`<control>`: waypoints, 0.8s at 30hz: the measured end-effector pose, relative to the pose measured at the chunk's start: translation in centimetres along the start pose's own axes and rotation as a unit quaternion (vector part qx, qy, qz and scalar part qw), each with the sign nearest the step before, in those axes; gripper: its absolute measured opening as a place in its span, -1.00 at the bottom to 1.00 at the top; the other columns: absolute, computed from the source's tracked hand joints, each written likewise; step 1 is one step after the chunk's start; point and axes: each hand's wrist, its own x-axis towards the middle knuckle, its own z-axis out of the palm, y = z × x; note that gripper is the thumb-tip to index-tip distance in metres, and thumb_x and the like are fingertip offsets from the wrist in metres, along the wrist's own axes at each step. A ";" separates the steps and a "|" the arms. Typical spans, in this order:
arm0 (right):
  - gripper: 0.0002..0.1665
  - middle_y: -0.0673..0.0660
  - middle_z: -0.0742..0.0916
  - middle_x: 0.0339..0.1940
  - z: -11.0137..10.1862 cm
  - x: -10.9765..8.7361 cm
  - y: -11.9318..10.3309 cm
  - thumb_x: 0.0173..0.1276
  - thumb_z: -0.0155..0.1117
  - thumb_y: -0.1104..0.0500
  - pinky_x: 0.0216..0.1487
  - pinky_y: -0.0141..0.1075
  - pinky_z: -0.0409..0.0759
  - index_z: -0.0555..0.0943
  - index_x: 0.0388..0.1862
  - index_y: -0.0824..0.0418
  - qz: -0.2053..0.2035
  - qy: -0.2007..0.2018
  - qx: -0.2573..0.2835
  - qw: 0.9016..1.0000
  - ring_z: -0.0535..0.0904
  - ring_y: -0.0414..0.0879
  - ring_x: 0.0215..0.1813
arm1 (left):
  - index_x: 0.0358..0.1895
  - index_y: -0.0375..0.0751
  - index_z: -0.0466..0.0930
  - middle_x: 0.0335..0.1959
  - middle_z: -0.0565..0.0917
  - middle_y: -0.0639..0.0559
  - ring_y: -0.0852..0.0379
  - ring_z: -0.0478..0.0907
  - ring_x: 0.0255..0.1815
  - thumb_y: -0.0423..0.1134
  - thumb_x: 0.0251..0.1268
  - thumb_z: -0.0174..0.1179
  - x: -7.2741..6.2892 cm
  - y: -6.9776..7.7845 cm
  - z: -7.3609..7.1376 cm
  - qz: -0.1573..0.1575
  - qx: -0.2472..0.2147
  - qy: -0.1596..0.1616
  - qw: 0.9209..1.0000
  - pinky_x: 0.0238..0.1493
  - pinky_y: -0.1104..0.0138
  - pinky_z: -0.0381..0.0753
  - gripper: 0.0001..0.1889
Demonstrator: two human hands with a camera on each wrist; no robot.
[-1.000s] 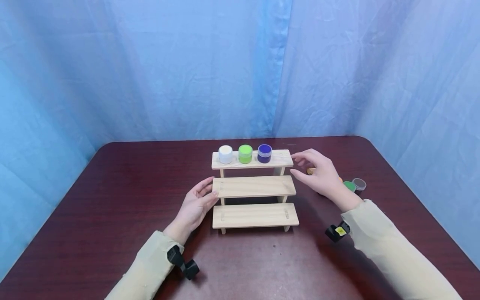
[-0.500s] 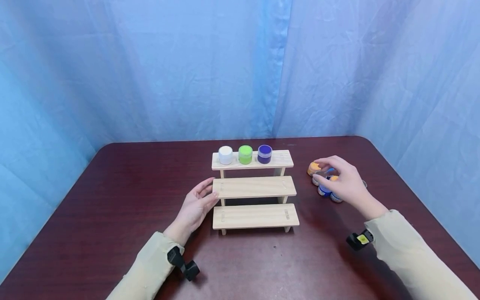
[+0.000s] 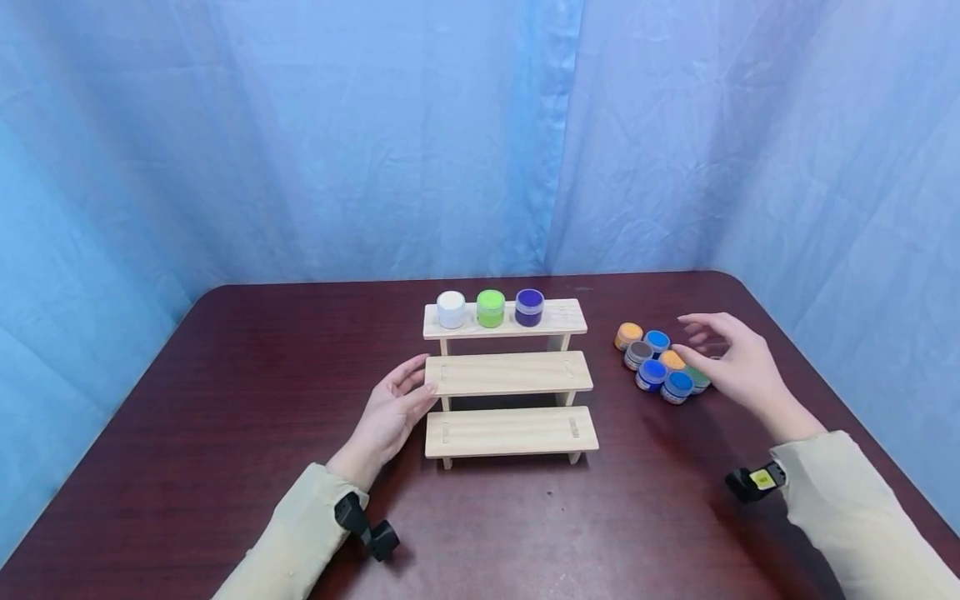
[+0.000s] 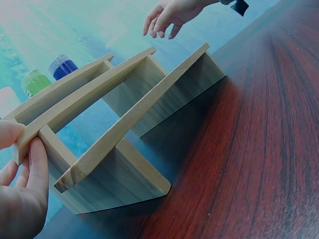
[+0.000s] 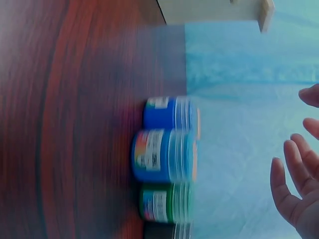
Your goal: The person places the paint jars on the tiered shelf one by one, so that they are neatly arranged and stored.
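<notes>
A three-step wooden display stand (image 3: 508,372) stands on the table. My left hand (image 3: 390,414) pinches the left end of its middle step, thumb above and fingers below, as the left wrist view shows. On the top step sit a white paint jar (image 3: 451,310), a light green paint jar (image 3: 491,309) and a purple paint jar (image 3: 528,308). To the right, my right hand (image 3: 738,367) hovers with parted fingers over a cluster of paint jars, holding nothing. Nearest it are an orange jar (image 3: 672,360), a green jar (image 3: 699,380) and a blue jar (image 3: 677,387).
The cluster also has another orange jar (image 3: 628,337), a brown jar (image 3: 638,356) and more blue jars. A dark jar (image 5: 167,231) shows in the right wrist view. Blue curtains (image 3: 375,142) hang around the dark red table (image 3: 225,433).
My right hand has moved right, from beside the top step to above the right side of the jar cluster, uncovering several jars. My left hand and the stand have stayed put.
</notes>
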 end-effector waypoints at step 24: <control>-0.34 0.44 0.52 0.07 -2.0 -0.7 7.0 0.35 0.20 -0.05 -0.17 0.07 0.59 0.38 0.25 0.37 0.128 -0.097 -0.067 0.985 0.45 0.26 0.01 | 0.42 -0.38 0.09 -0.17 0.47 0.09 0.36 0.54 -0.31 -0.61 0.31 -0.06 -0.2 0.0 0.0 0.003 -0.003 0.002 1.000 -0.18 0.55 0.60 -0.40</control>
